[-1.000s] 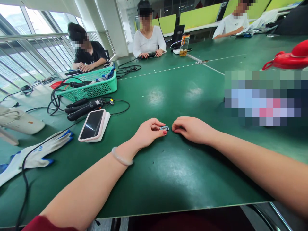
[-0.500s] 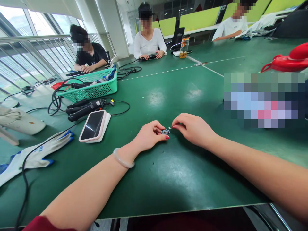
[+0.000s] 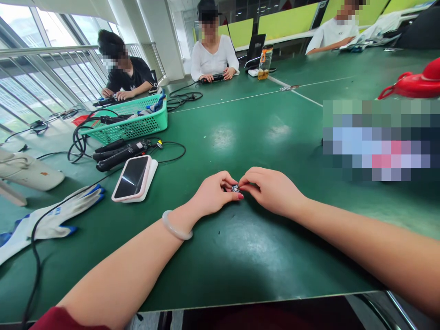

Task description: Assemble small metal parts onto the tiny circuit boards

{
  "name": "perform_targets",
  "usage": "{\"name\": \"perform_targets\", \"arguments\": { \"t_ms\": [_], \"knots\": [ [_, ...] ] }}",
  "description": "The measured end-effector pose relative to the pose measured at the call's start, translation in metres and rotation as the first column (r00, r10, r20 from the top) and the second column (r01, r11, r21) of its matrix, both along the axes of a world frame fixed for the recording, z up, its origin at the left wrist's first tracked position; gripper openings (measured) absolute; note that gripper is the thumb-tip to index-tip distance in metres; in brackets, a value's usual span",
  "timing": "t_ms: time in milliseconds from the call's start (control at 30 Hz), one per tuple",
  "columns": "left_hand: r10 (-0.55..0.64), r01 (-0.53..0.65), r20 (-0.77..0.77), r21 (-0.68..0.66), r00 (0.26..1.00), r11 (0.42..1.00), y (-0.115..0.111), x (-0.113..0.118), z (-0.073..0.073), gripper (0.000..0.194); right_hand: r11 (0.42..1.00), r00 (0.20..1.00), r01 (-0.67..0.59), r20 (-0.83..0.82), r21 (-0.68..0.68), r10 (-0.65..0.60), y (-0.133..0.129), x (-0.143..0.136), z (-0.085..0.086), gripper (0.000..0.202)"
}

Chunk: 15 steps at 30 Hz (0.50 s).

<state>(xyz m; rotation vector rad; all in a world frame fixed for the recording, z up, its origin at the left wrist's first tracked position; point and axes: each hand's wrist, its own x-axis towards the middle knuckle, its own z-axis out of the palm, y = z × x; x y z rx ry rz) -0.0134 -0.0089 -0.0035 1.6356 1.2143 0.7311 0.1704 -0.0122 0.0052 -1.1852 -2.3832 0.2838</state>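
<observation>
Between the thumb and fingers of my left hand [image 3: 215,195] is a small dark circuit board [image 3: 235,188] with pale markings, held just above the table. My right hand [image 3: 270,188] is closed in a pinch, its fingertips touching the board's right end. The tiny pale piece in that pinch is now hidden by the fingertips and the board. A light bangle circles my left wrist.
On the green table [image 3: 192,270], a phone [image 3: 132,178] lies left of my hands. Behind it are black tools [image 3: 120,153] with cables and a green basket [image 3: 134,123]. A work glove [image 3: 58,215] lies far left. Several people sit across the table.
My right hand has moved left, bringing the tiny pale piece from just off the circuit board up against its right end. My left hand has stayed nearly still.
</observation>
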Motion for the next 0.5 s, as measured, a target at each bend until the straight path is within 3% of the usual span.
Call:
{"name": "perform_targets", "arguments": {
  "t_ms": [367,500],
  "knots": [
    [0.066,-0.045,0.184,-0.113,0.981,0.993,0.0018,-0.0006,0.0042,0.027,0.997,0.999,0.041,0.02,0.064,-0.042,0.0046,0.0036,-0.0035,0.025],
    [0.06,0.014,0.344,-0.209,0.937,0.978,0.0003,0.0001,0.006,0.03,0.988,0.999,0.025,0.044,0.154,-0.032,0.0032,-0.0017,-0.0062,0.03]
  ]
}}
